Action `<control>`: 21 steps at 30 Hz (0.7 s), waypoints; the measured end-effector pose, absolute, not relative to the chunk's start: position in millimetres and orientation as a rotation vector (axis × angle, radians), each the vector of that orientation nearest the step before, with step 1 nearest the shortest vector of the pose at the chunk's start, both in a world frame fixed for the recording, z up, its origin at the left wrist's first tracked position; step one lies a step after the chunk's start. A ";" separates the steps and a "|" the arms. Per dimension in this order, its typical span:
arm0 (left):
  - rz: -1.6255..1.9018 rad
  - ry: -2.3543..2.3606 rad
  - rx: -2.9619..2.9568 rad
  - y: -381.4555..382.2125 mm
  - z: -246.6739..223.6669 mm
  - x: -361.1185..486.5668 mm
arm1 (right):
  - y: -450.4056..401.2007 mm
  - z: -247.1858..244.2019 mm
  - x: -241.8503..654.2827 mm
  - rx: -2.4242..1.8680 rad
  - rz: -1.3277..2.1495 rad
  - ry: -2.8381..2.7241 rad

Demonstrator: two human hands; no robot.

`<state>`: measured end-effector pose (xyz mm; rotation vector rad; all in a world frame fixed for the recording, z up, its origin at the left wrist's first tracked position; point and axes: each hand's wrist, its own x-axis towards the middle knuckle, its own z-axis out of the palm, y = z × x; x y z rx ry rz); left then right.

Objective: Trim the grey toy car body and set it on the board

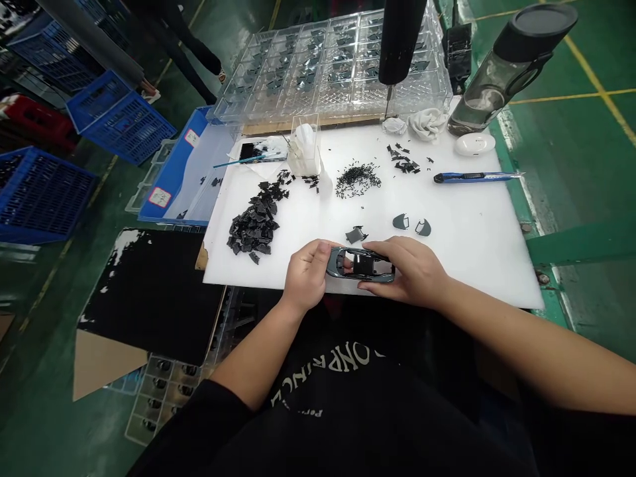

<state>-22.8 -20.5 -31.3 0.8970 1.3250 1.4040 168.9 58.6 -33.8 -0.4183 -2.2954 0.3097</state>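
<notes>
Car-shaped shell: one, dark grey-green with a black panel at mid-body (365,265); lower centre of the frame, held above the near edge of the white work surface (477,258).
Left hand: closed on the shell's left end, thumb uppermost (305,273); a fingertip shows through an opening in the shell.
Right hand: closed about the shell's right end, fingers along its upper and lower edges (415,270).
Hands together or apart: apart, one at each end of the shell.
Curved grey pieces: two, lying flat just above the right hand, left one (400,222) and right one (423,228), not touching.
Small dark part: one, just above the shell (356,234).
Black flat parts: large pile, left of centre (253,225).
Tiny black pieces: loose heap, centre (358,180).
Black fragments: small cluster, right of the heap (405,161).
Blue knife: one, lying level, right of centre (472,177).
White oval object: one, upper right (475,144).
Bottle: dark-lidded, tilted in the view, upper right (479,103).
Clear compartment tray: filled with parts, top centre (322,73).
</notes>
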 end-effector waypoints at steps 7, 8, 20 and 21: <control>1.410 1.329 0.984 -23.2 -33.6 -24.3 | 59.5 -31.9 170.5 -0.435 0.414 -2.300; 1.406 1.327 1.002 -23.5 -34.1 -24.7 | 59.7 -31.7 170.9 -0.442 0.437 -2.301; 1.381 1.261 1.118 -26.7 -38.3 -26.1 | 61.1 -30.1 173.2 -0.491 0.540 -2.306; 1.376 1.263 1.125 -26.8 -37.9 -26.0 | 61.1 -29.9 173.2 -0.492 0.540 -2.308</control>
